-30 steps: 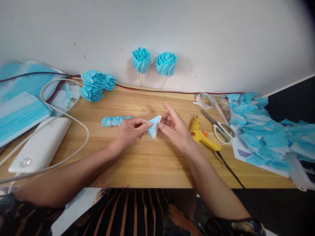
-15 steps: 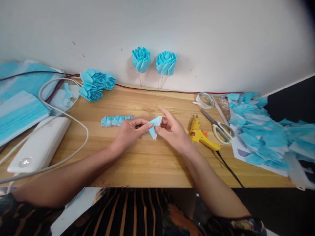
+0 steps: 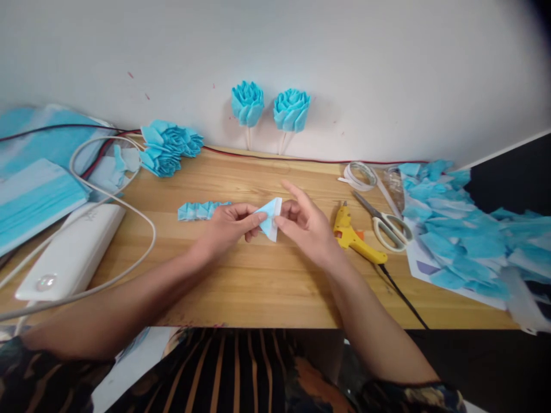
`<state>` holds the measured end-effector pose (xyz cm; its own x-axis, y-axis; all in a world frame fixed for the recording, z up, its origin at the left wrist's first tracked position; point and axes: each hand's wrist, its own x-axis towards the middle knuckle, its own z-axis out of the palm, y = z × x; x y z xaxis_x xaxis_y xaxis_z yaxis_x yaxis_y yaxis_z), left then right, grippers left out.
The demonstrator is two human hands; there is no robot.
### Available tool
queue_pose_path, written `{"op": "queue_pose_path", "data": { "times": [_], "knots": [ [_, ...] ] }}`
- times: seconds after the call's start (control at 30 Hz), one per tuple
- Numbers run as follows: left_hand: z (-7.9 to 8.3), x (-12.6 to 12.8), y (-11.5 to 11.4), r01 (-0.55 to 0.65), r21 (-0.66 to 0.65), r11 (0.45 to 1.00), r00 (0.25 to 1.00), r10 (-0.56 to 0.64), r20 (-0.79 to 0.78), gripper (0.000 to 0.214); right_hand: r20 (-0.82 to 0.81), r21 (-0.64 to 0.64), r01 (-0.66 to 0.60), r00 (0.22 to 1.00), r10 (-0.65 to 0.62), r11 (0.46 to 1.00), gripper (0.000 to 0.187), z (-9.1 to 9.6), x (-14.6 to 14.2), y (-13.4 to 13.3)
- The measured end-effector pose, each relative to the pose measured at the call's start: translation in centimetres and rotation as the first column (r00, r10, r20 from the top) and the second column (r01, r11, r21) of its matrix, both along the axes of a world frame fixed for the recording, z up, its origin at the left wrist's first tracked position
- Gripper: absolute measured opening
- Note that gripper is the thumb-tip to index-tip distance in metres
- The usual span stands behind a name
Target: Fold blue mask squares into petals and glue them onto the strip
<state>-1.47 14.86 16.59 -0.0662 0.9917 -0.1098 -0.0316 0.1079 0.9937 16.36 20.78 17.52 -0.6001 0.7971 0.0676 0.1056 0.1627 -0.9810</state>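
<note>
My left hand (image 3: 230, 226) pinches a small light-blue sheet folded into a triangle (image 3: 268, 215) between thumb and fingers, above the middle of the table. A white strip runs along its right edge. My right hand (image 3: 305, 226) has its thumb on that edge, with the other fingers curled behind and the index finger raised. Just beyond my left hand lies a row of folded blue pieces (image 3: 200, 210), partly hidden by the hand. To the right of my right hand lies a yellow glue gun (image 3: 353, 238).
Scissors (image 3: 385, 223) and a tape roll (image 3: 360, 175) lie at right, beside a heap of blue pieces (image 3: 469, 241). Two blue flowers (image 3: 248, 106) on sticks stand against the wall. More flowers (image 3: 166, 146), blue sheets (image 3: 41, 201), a white power bank (image 3: 73, 252) and a looped cable (image 3: 150, 221) occupy the left.
The folded sheet has turned slightly, with its white-edged side now more upright. My right thumb has slid right, toward that edge, and the right index finger has shifted slightly right.
</note>
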Motion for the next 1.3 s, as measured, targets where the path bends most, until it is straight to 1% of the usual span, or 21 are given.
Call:
{"op": "queue_pose_path", "data": {
  "times": [0.07,0.13,0.2,0.27,0.33,0.37,0.4,0.47,0.53,0.6,0.77,0.9,0.97,1.07,1.1,1.17,1.3],
  "knots": [
    [-0.2,-0.2,0.2,-0.033,-0.012,0.999,0.997,0.033,0.063,0.031,-0.009,0.09,0.057,0.998,-0.057,0.994,0.064,0.0,0.4,0.3],
    [-0.4,-0.3,0.3,-0.062,-0.023,0.998,0.991,0.064,0.12,0.031,0.035,0.249,0.116,0.991,-0.128,0.962,0.057,0.2,0.8,0.5],
    [-0.5,-0.3,0.3,-0.076,-0.036,0.996,0.981,0.081,0.175,0.031,0.105,0.443,0.093,0.982,-0.154,0.892,0.052,0.5,1.0,0.5],
    [-0.5,-0.3,0.3,-0.08,-0.049,0.996,0.972,0.089,0.219,0.031,0.164,0.598,0.001,0.979,-0.123,0.802,0.045,0.6,0.8,0.3],
    [-0.5,-0.2,0.3,-0.075,-0.055,0.996,0.965,0.086,0.246,0.03,0.199,0.682,-0.079,0.977,-0.081,0.727,0.038,0.6,0.5,0.2],
    [-0.5,-0.2,0.3,-0.073,-0.054,0.996,0.963,0.085,0.256,0.029,0.209,0.703,-0.1,0.975,-0.07,0.705,0.035,0.6,0.4,0.1],
    [-0.5,-0.1,0.3,-0.071,-0.053,0.996,0.961,0.083,0.263,0.029,0.219,0.711,-0.114,0.973,-0.065,0.694,0.033,0.5,0.3,0.0],
    [-0.6,-0.1,0.3,-0.069,-0.052,0.996,0.96,0.08,0.268,0.03,0.227,0.714,-0.121,0.972,-0.064,0.69,0.029,0.3,0.1,0.0],
    [-0.6,0.0,0.3,-0.073,-0.053,0.996,0.964,0.084,0.254,0.03,0.216,0.712,-0.109,0.974,-0.069,0.694,0.024,0.2,0.1,0.0],
    [-0.6,0.0,0.3,-0.08,-0.044,0.996,0.97,0.088,0.226,0.03,0.195,0.699,-0.088,0.978,-0.071,0.71,0.018,0.1,0.1,0.0],
    [-0.3,0.0,0.1,-0.082,0.0,0.997,0.988,0.081,0.134,0.03,0.129,0.584,0.0,0.987,-0.094,0.811,0.009,0.1,0.0,-0.3],
    [-0.3,0.0,0.0,-0.075,0.016,0.997,0.99,0.072,0.118,0.03,0.09,0.495,0.065,0.988,-0.126,0.867,0.004,-0.3,-0.3,-0.4],
    [-0.4,0.0,0.0,-0.071,0.017,0.997,0.99,0.068,0.125,0.029,0.06,0.409,0.081,0.992,-0.115,0.909,0.002,-0.5,-0.4,-0.4],
    [-0.6,0.1,0.1,-0.066,0.018,0.998,0.99,0.063,0.127,0.029,-0.003,0.208,0.085,0.996,-0.086,0.974,0.006,-0.9,-0.5,-0.3],
    [-0.6,0.1,0.1,-0.065,0.015,0.998,0.99,0.062,0.126,0.029,-0.017,0.15,0.086,0.996,-0.085,0.985,0.008,-1.0,-0.6,-0.3],
    [-0.6,0.1,0.1,-0.064,0.007,0.998,0.99,0.062,0.124,0.029,-0.035,0.077,0.092,0.995,-0.09,0.993,0.009,-1.1,-0.7,-0.3],
    [-0.6,0.0,0.1,-0.05,0.001,0.999,0.992,0.05,0.119,0.03,-0.065,0.011,0.102,0.993,-0.101,0.995,0.01,-1.1,-0.9,-0.3]
  ]
}}
